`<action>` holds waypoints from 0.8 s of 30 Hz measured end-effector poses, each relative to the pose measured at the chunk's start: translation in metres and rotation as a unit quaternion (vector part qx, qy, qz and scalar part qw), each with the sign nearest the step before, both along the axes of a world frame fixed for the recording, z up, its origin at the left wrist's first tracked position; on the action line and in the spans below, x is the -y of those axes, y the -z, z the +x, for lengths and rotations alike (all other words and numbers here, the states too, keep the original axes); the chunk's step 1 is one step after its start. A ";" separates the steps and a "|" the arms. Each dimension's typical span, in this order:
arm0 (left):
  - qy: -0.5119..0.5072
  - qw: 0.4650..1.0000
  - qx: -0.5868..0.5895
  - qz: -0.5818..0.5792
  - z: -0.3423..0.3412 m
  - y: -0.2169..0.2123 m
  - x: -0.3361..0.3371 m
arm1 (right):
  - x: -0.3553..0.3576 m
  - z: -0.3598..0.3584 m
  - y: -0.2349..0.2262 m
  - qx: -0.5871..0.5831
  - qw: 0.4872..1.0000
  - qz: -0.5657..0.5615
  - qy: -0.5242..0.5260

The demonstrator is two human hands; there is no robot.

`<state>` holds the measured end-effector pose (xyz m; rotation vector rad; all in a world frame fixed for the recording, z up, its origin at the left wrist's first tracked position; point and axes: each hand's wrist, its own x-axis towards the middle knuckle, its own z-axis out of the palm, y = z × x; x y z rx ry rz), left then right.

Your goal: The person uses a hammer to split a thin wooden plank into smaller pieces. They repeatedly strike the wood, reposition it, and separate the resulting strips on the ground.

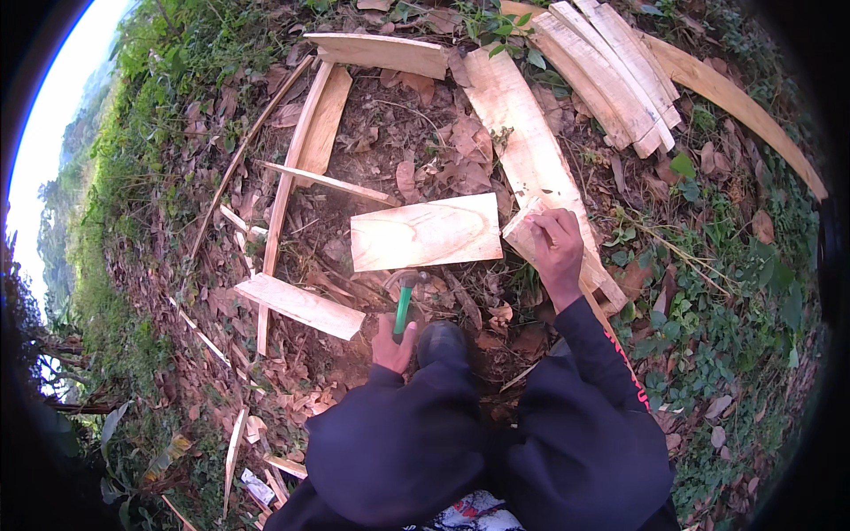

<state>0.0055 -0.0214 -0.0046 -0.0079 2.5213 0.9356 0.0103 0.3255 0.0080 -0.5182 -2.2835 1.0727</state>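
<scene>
My left hand [394,343] is closed round the green handle of a hammer [404,305], whose head points away from me. Just beyond the hammer head lies a short pale board [425,234] with a curved grain. At the right, my right hand [560,250] has thumb and fingers pinched together above a small wooden block [522,234]. Whatever the pinch holds, if anything, is too small to make out. Beneath that hand runs a long wide plank [531,133], stretching away from me.
A wooden frame of joined boards [288,203] lies at the left, with a short crosspiece [301,305] at its near end. Another board [381,53] spans the far end. Stacked planks [611,75] rest at the far right. Dry leaves and green plants cover the ground.
</scene>
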 end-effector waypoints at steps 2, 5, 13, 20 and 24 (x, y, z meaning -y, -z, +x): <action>0.005 1.000 0.007 -0.011 -0.001 -0.002 -0.003 | 0.001 0.001 0.000 0.005 1.000 0.004 0.001; 0.010 1.000 -0.002 0.004 0.001 0.000 -0.004 | 0.003 0.002 -0.002 0.005 1.000 0.013 0.005; 0.053 0.996 -0.020 0.071 -0.010 -0.010 -0.022 | 0.002 0.001 0.003 0.017 1.000 0.015 0.004; 0.151 0.975 -0.021 0.162 -0.062 -0.057 -0.111 | 0.003 -0.001 -0.001 0.002 1.000 -0.018 0.014; 0.192 0.943 -0.034 0.271 -0.093 -0.061 -0.188 | 0.002 0.000 0.002 0.016 0.998 -0.059 0.011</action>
